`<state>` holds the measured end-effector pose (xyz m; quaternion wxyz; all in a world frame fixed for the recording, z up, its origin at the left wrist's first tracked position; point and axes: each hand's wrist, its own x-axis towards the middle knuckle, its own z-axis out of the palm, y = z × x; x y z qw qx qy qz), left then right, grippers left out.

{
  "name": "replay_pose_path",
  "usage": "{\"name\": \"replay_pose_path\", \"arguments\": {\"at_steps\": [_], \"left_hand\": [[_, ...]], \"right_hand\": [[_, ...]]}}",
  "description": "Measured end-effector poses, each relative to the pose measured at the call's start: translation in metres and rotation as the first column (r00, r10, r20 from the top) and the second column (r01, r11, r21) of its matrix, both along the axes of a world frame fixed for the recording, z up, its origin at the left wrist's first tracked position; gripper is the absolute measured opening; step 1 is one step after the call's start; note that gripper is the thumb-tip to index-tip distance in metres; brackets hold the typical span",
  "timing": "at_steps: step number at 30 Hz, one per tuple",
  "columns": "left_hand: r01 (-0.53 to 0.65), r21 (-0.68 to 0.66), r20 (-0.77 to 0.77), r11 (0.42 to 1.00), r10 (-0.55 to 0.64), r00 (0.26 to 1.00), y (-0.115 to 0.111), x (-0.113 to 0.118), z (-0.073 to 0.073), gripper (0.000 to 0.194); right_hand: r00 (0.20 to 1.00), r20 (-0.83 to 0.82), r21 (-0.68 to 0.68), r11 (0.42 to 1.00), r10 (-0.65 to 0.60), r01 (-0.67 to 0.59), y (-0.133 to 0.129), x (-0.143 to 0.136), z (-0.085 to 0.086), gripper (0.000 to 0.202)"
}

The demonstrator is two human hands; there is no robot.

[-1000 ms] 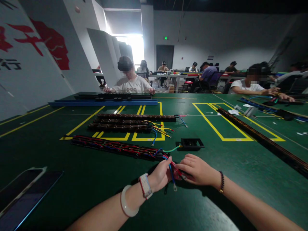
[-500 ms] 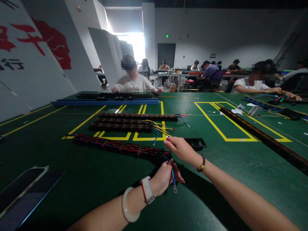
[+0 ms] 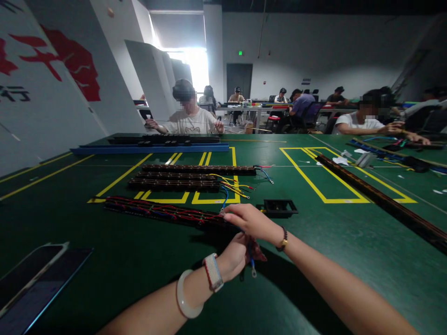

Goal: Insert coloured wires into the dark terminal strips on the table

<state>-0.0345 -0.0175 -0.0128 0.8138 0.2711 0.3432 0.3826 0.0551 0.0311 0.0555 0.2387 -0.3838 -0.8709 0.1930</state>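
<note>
My left hand [image 3: 236, 256] is closed round wires at the near right end of a long black strip [image 3: 157, 211] wound with red and blue wires. A blue wire with a ring terminal [image 3: 253, 270] hangs below it. My right hand [image 3: 247, 218] reaches over the same end, its fingers together near the tip of the strip; what they pinch is too small to name. Beyond lie dark strips [image 3: 174, 182] with yellow and blue leads [image 3: 240, 190]. A black rectangular frame [image 3: 280, 208] sits just past my right hand.
A blue rail [image 3: 150, 149] lies at the back of the green table [image 3: 314, 260]. Another long dark strip [image 3: 377, 195] runs along the right. Two dark flat devices [image 3: 52, 284] lie at the near left. People sit across the table and at the far right.
My right hand has moved left and a little down, over the strip's end. My left hand has barely moved. The person across has raised a hand.
</note>
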Motion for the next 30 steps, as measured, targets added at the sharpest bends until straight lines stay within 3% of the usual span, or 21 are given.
{"name": "replay_pose_path", "arguments": {"at_steps": [2, 4, 6, 9, 12, 15, 18, 21, 23, 25, 28, 30], "left_hand": [[0.004, -0.021, -0.019, 1.0, -0.004, 1.0, 0.001, 0.001, 0.0, 0.025], [0.013, -0.041, -0.035, 0.999, -0.014, 0.999, 0.001, 0.001, 0.002, 0.025], [0.019, -0.045, -0.043, 0.999, -0.021, 0.999, 0.001, 0.001, 0.005, 0.024], [0.043, -0.053, -0.052, 0.998, -0.046, 0.998, 0.0, -0.002, 0.01, 0.021], [0.147, -0.045, -0.111, 0.988, -0.151, 0.982, 0.002, -0.009, 0.014, 0.018], [0.312, 0.008, -0.294, 0.95, -0.296, 0.909, 0.008, -0.021, 0.019, 0.025], [0.433, 0.075, -0.559, 0.898, -0.322, 0.765, 0.015, -0.033, 0.02, 0.035], [0.531, 0.064, -0.739, 0.845, -0.318, 0.594, 0.022, -0.043, 0.017, 0.035], [0.577, 0.083, -0.8, 0.812, -0.291, 0.524, 0.025, -0.048, 0.015, 0.035], [0.6, 0.137, -0.824, 0.788, -0.246, 0.511, 0.028, -0.053, 0.015, 0.033], [0.604, 0.323, -0.856, 0.728, -0.048, 0.515, 0.029, -0.055, 0.021, 0.032], [0.634, 0.363, -0.878, 0.683, 0.022, 0.479, 0.028, -0.053, 0.025, 0.034]], "right_hand": [[0.975, -0.213, -0.07, 0.997, -0.059, 0.045, -0.004, 0.026, -0.01, 0.049], [0.944, -0.275, -0.039, 0.983, -0.184, 0.18, -0.007, 0.047, -0.025, 0.042], [0.941, -0.247, 0.031, 0.969, -0.232, 0.246, -0.009, 0.061, -0.043, 0.03], [0.969, -0.147, 0.078, 0.974, -0.201, 0.213, -0.01, 0.071, -0.065, 0.029], [0.978, -0.057, 0.087, 0.975, -0.2, 0.204, -0.01, 0.072, -0.077, 0.03], [0.981, -0.024, 0.092, 0.977, -0.193, 0.195, -0.007, 0.072, -0.078, 0.029], [0.983, -0.035, 0.108, 0.977, -0.183, 0.185, -0.006, 0.073, -0.078, 0.028], [0.981, -0.043, 0.126, 0.973, -0.189, 0.193, -0.006, 0.073, -0.077, 0.027], [0.982, -0.039, 0.133, 0.973, -0.184, 0.188, -0.007, 0.073, -0.077, 0.027], [0.983, -0.036, 0.138, 0.974, -0.179, 0.182, -0.007, 0.073, -0.077, 0.027], [0.983, -0.034, 0.138, 0.973, -0.179, 0.183, -0.007, 0.072, -0.077, 0.027], [0.983, -0.032, 0.138, 0.973, -0.183, 0.186, -0.007, 0.072, -0.078, 0.027]]}}
